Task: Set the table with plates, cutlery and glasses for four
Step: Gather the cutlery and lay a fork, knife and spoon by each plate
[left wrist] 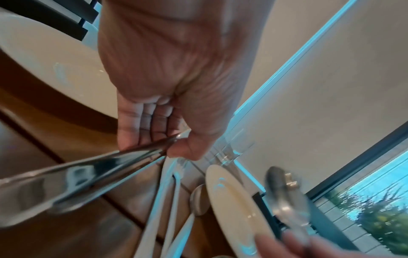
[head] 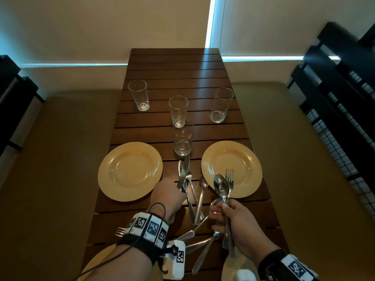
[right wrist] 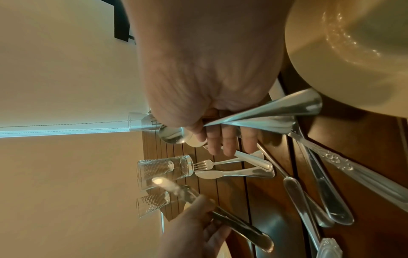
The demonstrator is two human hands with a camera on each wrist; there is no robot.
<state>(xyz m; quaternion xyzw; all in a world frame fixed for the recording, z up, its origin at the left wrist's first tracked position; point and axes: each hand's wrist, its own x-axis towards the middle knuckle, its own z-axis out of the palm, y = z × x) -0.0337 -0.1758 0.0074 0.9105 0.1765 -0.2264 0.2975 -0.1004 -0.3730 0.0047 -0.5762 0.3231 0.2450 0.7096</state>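
Note:
My left hand (head: 176, 189) pinches a table knife (head: 184, 172) between thumb and fingers above the cutlery pile; in the left wrist view the knife (left wrist: 77, 174) runs out from the fingers (left wrist: 141, 132). My right hand (head: 221, 213) grips a bunch of spoons and a fork (head: 224, 185), heads up, over the near edge of the right yellow plate (head: 243, 157). In the right wrist view their handles (right wrist: 276, 111) stick out of the fist. A second yellow plate (head: 129, 171) lies on the left. Loose cutlery (head: 199, 201) lies between the plates.
Several empty glasses stand on the wooden slat table (head: 174, 65): one far left (head: 139, 95), one far right (head: 221, 104), two in the middle (head: 178, 111) (head: 183, 140). Two more plates (head: 95, 266) (head: 233, 268) sit at the near edge. A fork (head: 120, 231) lies near the left wrist. Cushioned benches flank the table.

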